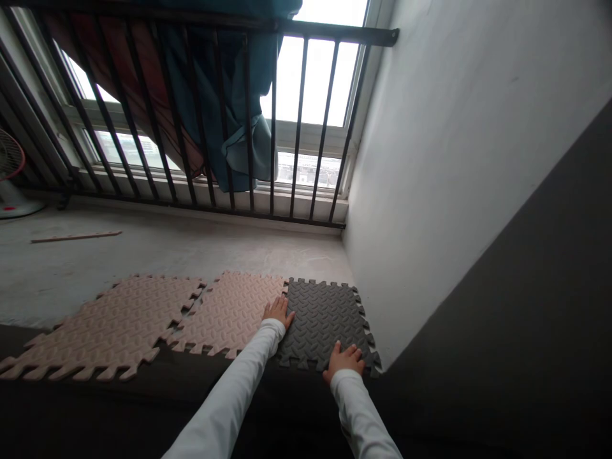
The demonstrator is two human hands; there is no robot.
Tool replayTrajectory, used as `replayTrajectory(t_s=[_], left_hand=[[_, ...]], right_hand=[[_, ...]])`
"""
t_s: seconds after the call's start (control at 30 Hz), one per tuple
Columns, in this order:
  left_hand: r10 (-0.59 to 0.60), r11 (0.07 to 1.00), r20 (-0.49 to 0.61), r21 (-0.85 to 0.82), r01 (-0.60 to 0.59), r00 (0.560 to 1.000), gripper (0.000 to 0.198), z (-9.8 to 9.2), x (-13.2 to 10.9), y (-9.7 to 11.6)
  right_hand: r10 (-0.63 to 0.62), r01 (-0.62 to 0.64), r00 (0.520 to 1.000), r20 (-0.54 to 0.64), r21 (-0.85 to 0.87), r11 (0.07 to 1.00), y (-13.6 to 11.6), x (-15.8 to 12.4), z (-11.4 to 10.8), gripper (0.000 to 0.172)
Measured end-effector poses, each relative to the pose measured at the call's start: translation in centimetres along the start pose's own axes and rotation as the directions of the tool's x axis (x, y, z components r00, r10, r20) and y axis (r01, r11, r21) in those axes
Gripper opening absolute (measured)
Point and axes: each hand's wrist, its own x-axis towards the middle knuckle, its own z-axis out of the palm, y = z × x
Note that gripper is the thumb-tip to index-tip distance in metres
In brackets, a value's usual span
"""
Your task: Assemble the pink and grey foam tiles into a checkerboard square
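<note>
Several interlocking foam puzzle mats with a ridged tread pattern lie on the floor. A pink mat (109, 326) sits at the left, joined in part to a second pink mat (228, 311). Beyond it, a dark grey mat (326, 317) fits against the wall. My left hand (278, 312) rests flat at the seam between the second pink mat and the grey mat. My right hand (343, 361) lies on the near edge of the grey mat, fingers spread. Neither hand holds anything. Both forearms are in white sleeves.
A white wall (444, 159) rises close to the right of the grey mat. A black metal railing (201, 115) stands before a window, with blue and red cloth hanging behind its bars. A wooden strip (76, 237) lies on the concrete floor (157, 252), and a fan base (12, 191) stands at far left.
</note>
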Motion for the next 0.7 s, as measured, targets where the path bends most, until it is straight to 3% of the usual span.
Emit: replayTrajectory(t_s=[0.23,0.47,0.7], left_hand=[[-0.019,1.0,-0.052,0.008,0.019,0.998,0.064,-2.0,2.6,-0.2],[-0.053,0.999,0.014,-0.003,0.053,0.998,0.065,-0.9,6.2,-0.2],[-0.035,0.999,-0.071,-0.017,0.034,0.997,0.063,0.1,7.0,0.2]], right_hand=[[-0.002,0.003,0.999,-0.05,0.02,1.0,0.1,0.0,0.4,0.086],[-0.037,0.037,0.991,-0.126,-0.001,0.999,0.7,1.1,2.1,0.079],[-0.092,0.086,0.964,-0.25,-0.033,0.996,1.1,2.3,4.7,0.078]])
